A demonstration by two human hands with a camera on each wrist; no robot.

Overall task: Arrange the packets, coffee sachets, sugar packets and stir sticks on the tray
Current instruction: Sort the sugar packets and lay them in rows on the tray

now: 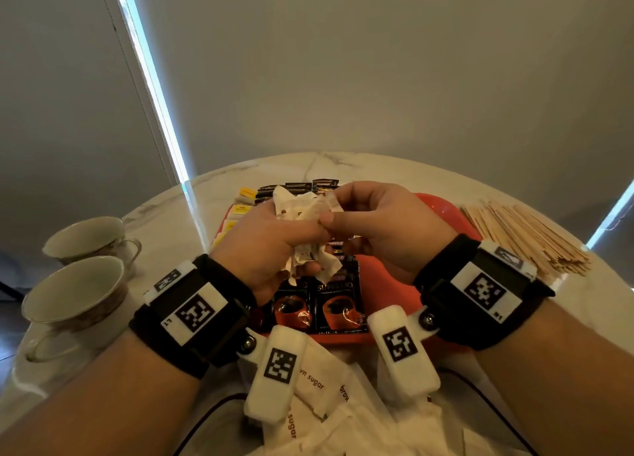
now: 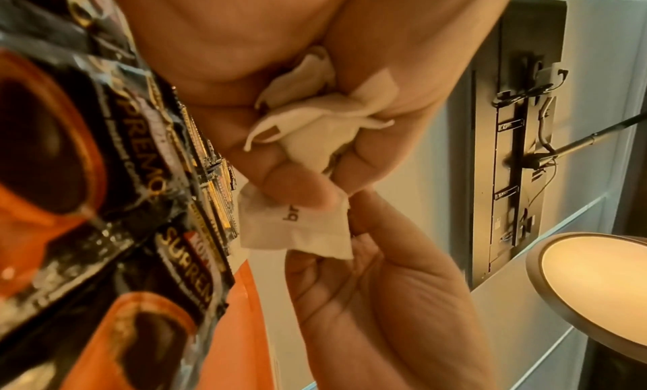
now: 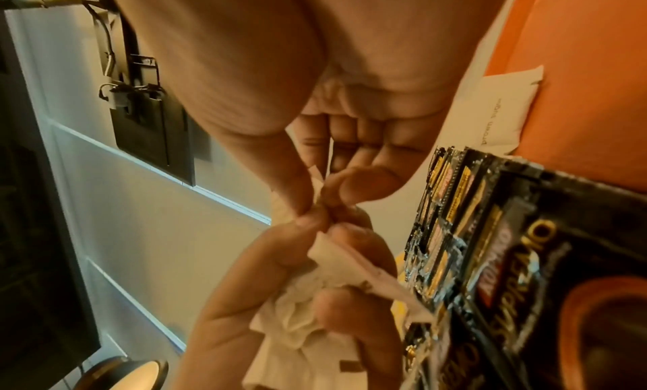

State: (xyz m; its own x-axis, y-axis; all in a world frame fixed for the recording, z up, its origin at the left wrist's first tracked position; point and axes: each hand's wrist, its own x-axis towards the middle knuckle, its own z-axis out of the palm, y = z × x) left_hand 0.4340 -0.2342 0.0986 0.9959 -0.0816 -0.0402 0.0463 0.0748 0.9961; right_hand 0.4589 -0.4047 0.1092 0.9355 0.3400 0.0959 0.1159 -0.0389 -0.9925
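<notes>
At the near edge of the marble surface (image 1: 219, 181), closest to the viewer, lies a loose heap of white brown sugar packets (image 1: 319, 383), partly hidden by the white tagged camera units on both wrists. Just beyond the heap sits an orange tray (image 1: 435, 208). On it, two black coffee sachets (image 1: 319, 304) with a picture of an orange cup lie side by side at the near edge, and more dark sachets run in rows toward the far side. Small yellow packets (image 1: 245, 192) line the tray's far left part.

Above the middle of the tray, the left hand (image 1: 274, 246) is curled round a crumpled bunch of white sugar packets (image 1: 302, 212), its fingers folded over them. The right hand (image 1: 377, 225) meets it, thumb and forefinger pinching the edge of one packet in that bunch. The right wrist view shows one brown sugar packet (image 3: 504, 111) lying flat on the orange tray.

To the right of the tray, a spread bundle of wooden stir sticks (image 1: 525, 236) lies on the surface. At the left, two empty white teacups (image 1: 75, 290) stand one behind the other, well apart from the tray.
</notes>
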